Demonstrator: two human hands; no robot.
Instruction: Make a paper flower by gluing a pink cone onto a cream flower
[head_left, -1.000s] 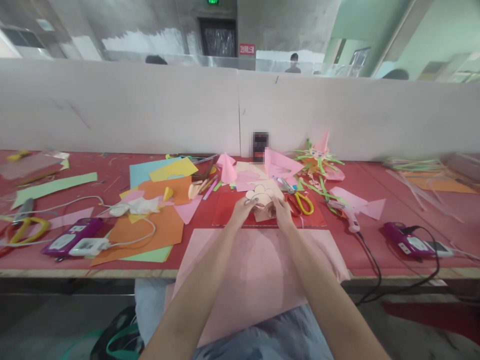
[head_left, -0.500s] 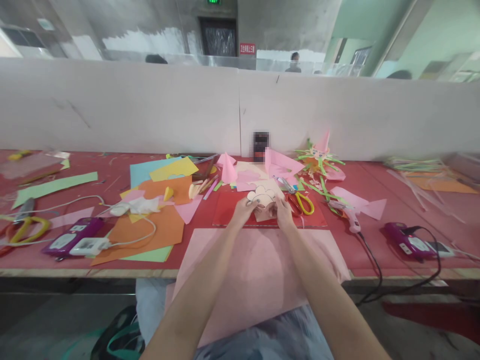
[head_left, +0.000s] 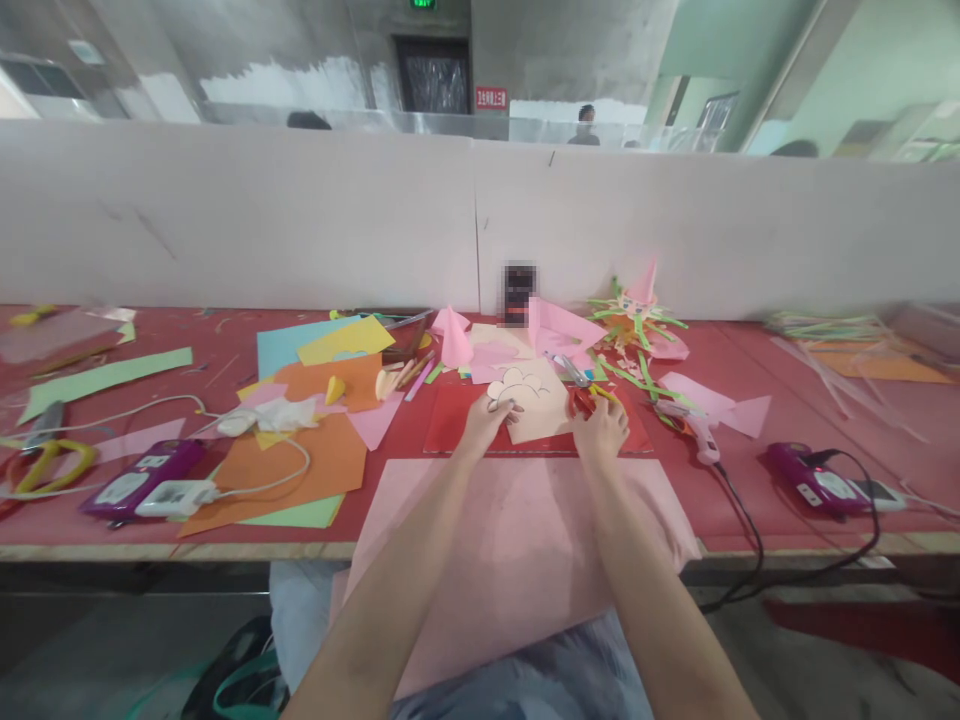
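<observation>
My left hand (head_left: pixel 486 425) is closed on the left edge of a cream sheet of paper (head_left: pixel 538 412), its thumb resting on the face. A scalloped, cloud-like outline is drawn in dark line along the sheet's upper left part. To the right of the paper, my right hand (head_left: pixel 600 428) is on the handles of a pair of scissors (head_left: pixel 576 372), fingers curled over the red and yellow loops and partly hiding them. The scissors' metal blades point away, up and to the left. A red board (head_left: pixel 457 420) lies under paper and hands.
Orange sheets (head_left: pixel 300 465) and a purple power strip (head_left: pixel 146 475) are on the left. A pink paper cone (head_left: pixel 454 340) stands behind. A pink glue gun (head_left: pixel 703 440) with its black cord lies right, near a paper figure (head_left: pixel 637 310). Pink cloth (head_left: pixel 517 520) covers the front edge.
My right hand has let go of the cream paper and moved right, onto the scissors' handles. My left hand still holds the paper, which now sits lower and flatter over the board.
</observation>
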